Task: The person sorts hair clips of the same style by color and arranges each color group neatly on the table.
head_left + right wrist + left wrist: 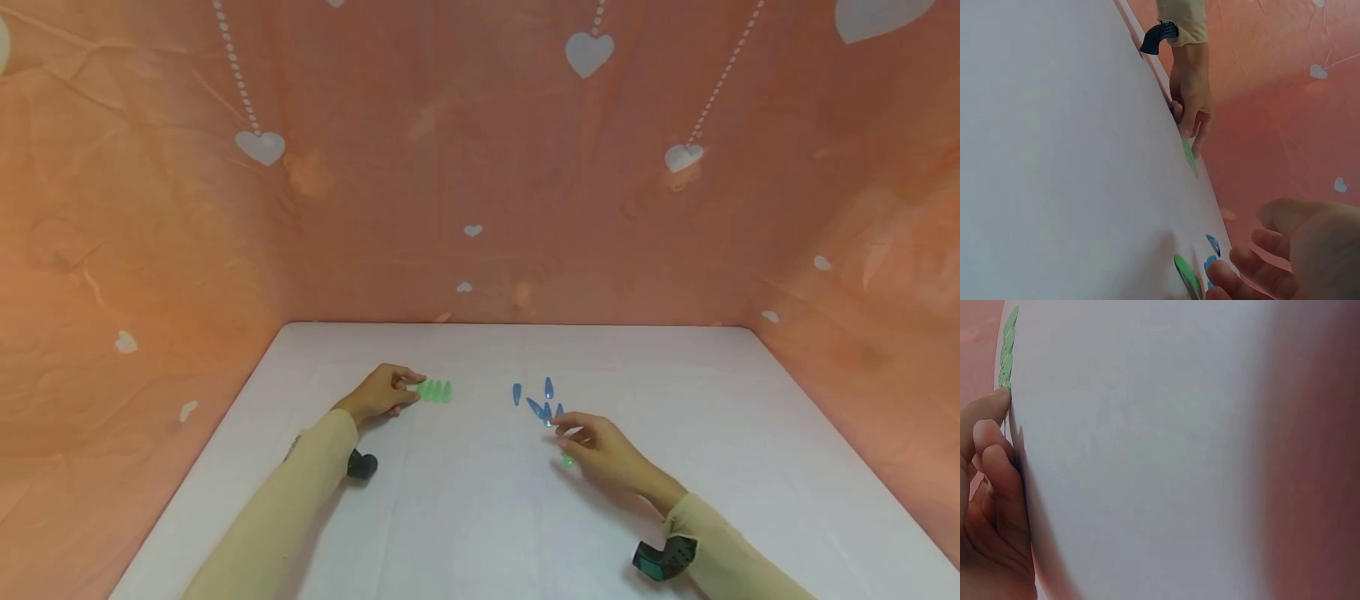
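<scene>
Pieces, green and slim, lie aligned; blue ones lie scattered.

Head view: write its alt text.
A person's left hand touches a row of green pieces on a white table; the right hand hovers by scattered blue pieces and one green piece. Heart-patterned orange sheeting hangs behind.

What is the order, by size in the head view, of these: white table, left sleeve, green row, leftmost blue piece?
1. White table
2. Left sleeve
3. Green row
4. Leftmost blue piece
Table and sleeve leave the picture; I rank what shows.
</scene>
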